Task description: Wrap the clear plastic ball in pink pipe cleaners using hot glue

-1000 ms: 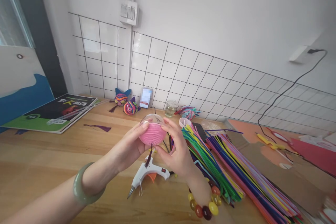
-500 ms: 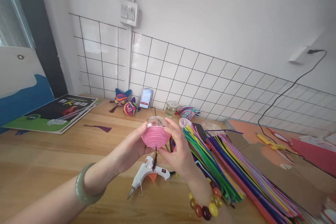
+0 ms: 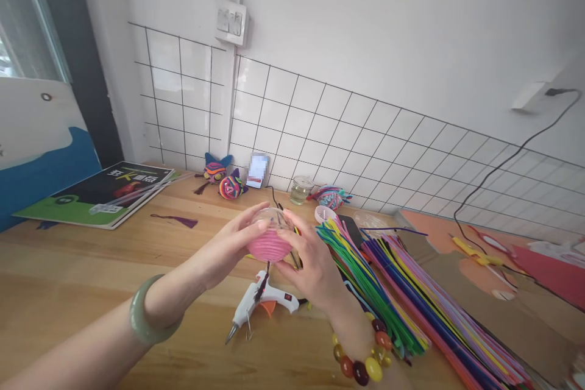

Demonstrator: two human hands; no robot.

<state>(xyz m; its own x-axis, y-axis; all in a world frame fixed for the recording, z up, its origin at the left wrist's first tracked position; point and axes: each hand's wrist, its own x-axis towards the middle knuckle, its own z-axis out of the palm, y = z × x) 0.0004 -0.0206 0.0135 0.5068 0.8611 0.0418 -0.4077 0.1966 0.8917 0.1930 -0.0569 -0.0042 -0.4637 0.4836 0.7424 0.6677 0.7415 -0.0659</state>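
Between my two hands is a clear ball (image 3: 270, 246), its lower part wrapped in rows of pink pipe cleaner and its top still see-through. My left hand (image 3: 237, 239) is closed around its left side, fingers across the upper front. My right hand (image 3: 307, 254) grips the right side, fingers over the top and thumb below. From the ball's underside hangs a dark purple tassel (image 3: 261, 286). Just beneath it a white glue gun (image 3: 256, 303) with an orange trigger rests on the wooden table, nozzle toward me. The ball's far side is hidden.
Bundles of coloured pipe cleaners (image 3: 411, 292) cover the table's right side. At the back stand finished colourful balls (image 3: 232, 185), a phone (image 3: 257, 169) and a glass jar (image 3: 301, 190). A loose purple tassel (image 3: 180, 220) and a magazine (image 3: 100, 195) lie left; a yellow glue gun (image 3: 473, 251) lies right.
The ball has tipped and dropped slightly, with its tassel shifting left. My left fingers have moved over its upper front. The whole view has shifted a little.
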